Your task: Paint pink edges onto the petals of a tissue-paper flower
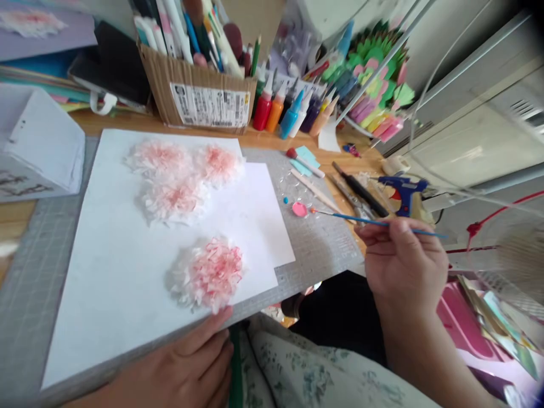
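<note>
At 3 o'clock off the mat edge, right hand (402, 263) curled tight, pinching thin blue paintbrush (374, 222); long axis near level, tip toward 9 o'clock, just beside pink paint blob (300, 209). At 6 o'clock, left hand (182, 371) loosely open, fingertips (219, 318) pressing white paper sheet (106, 272), touching nearest pink tissue flower (210, 273). Three more flowers (178, 175) at 12 o'clock.

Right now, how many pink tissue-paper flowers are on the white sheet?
4. Three pale pink tissue-paper flowers cluster at the far left of the white paper sheet. A fourth, deeper pink, lies near the front edge by the left hand. None looks hidden.
</note>
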The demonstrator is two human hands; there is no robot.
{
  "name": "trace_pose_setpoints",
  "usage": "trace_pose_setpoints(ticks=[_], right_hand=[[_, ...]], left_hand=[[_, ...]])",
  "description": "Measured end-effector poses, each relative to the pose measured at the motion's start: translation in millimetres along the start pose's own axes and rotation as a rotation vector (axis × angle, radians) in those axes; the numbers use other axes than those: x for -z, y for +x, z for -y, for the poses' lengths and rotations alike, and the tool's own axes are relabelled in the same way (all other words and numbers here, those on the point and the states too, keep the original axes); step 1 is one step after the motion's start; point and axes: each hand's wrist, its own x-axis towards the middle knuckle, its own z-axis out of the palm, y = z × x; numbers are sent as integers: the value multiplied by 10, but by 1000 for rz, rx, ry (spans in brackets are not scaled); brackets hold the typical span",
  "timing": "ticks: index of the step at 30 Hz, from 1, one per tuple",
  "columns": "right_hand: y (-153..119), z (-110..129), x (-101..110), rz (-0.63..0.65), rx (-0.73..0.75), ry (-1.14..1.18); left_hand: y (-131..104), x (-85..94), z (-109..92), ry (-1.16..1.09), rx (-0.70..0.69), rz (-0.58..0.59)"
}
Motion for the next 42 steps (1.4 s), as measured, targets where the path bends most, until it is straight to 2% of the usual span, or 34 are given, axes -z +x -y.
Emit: trace_pose_setpoints(ticks=[4,8,11,15,28,32,36,42], right_hand=[[-243,-5,-71,178,-240,107],[-464,-23,-157,311,-348,115],[-507,-34,-185,336,-392,120],[-497,-33,-196,314,-375,107],[-561,-34,-184,386,-384,26],[-567,-35,-178,404,-384,28],[-568,-27,-177,435,-375,41],[-561,-26,-178,431,-360,27]], left_hand=[[67,192,62,-41,-46,89],[93,297,83,-41,-78,158],[90,328,87,-53,-89,178],[116,354,105,-55,-105,192],[135,367,98,-79,-104,180],[125,372,83,-81,-79,219],[105,378,87,-94,-109,245],[90,370,88,-108,-98,234]])
